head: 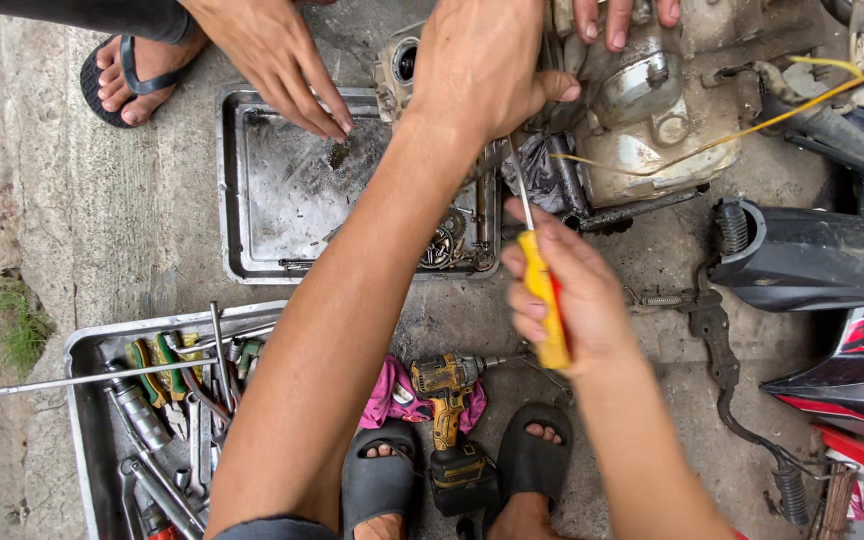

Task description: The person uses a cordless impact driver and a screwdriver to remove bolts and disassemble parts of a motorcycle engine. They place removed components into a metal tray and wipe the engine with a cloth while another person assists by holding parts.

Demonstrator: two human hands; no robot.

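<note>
A small motorcycle engine [642, 130] is seen from above on a concrete floor [72, 200], far and right of centre. The left hand [482, 65] is laid over its left end, fingers curled down as if to steady it; whether anything is gripped underneath cannot be told. The right hand [562, 295] is closed around a yellow-handled screwdriver [542, 290], whose shaft is angled up toward the engine; the tip is hidden behind the left hand. Another person's hand [277, 60] is reached open over a metal tray [252, 200], seemingly kept close for removed parts. A tool tray [87, 400] and a yellow drill [447, 400] lie near. The motorcycle body [832, 270] is cut off at right.
</note>
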